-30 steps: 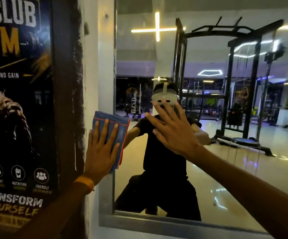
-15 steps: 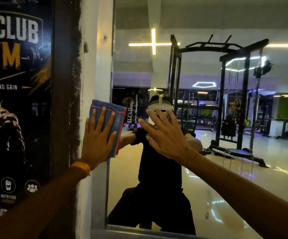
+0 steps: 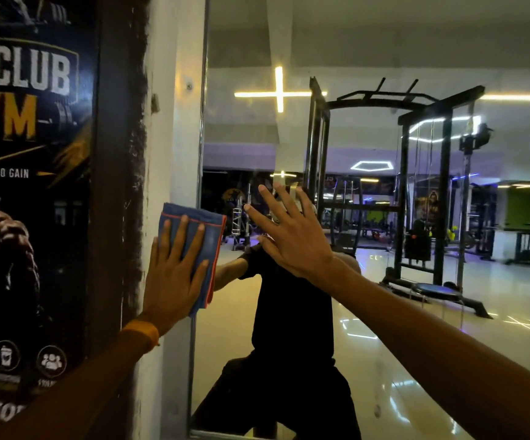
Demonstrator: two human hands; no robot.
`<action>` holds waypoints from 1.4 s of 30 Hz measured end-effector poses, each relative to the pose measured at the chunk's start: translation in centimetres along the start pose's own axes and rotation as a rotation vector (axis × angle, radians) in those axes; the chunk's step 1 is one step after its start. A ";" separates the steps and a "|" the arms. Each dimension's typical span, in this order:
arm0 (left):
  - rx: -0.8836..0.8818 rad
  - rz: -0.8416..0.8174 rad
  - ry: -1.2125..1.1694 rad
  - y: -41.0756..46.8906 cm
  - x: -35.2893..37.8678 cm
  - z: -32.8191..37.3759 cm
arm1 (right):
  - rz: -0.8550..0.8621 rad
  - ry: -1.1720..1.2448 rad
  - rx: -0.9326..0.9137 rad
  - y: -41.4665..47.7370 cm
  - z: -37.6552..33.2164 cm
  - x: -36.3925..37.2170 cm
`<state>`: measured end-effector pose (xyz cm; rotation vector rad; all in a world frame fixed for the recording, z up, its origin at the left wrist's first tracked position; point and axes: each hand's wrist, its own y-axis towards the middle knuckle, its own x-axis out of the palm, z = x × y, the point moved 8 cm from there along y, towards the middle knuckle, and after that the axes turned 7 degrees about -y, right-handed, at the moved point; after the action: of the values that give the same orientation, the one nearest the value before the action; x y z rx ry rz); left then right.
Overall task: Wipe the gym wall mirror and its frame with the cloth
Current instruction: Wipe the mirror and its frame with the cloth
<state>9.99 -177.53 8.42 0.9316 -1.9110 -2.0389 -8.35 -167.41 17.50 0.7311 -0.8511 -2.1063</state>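
Note:
A large wall mirror (image 3: 368, 344) fills the right of the view, with a pale grey frame (image 3: 184, 138) running down its left edge. A folded blue cloth (image 3: 208, 230) with an orange border lies flat over that left frame strip and the glass edge. My left hand (image 3: 175, 274) presses on the cloth with straight, spread fingers; an orange band circles the wrist. My right hand (image 3: 292, 236) rests flat on the glass to the right of the cloth, fingers spread. The mirror reflects a person in dark clothes and a black cable machine.
A dark gym poster (image 3: 29, 201) with white and yellow lettering hangs on the wall left of the frame, bordered by a dark scuffed strip (image 3: 121, 185). The mirror's bottom frame edge (image 3: 213, 435) shows at the lower border.
The view has tilted upward, so the mirror's bottom frame has sunk lower. My left hand has slid the cloth a little up the left frame. My right hand stays flat on the glass.

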 end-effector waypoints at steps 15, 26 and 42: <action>-0.053 -0.002 -0.027 -1.7 0.6 0.1 | 0.021 0.036 0.036 -0.2 -0.1 0.1; -0.079 0.104 -0.050 5.0 -1.5 0.1 | -0.017 0.055 0.110 -1.5 -0.1 -0.8; -0.127 0.094 0.012 3.6 -0.6 -0.3 | -0.027 0.082 0.112 -7.1 -3.6 0.8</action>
<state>9.65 -178.01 12.00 0.8063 -1.7602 -2.0677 -9.23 -165.66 9.70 0.8855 -0.9244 -2.0502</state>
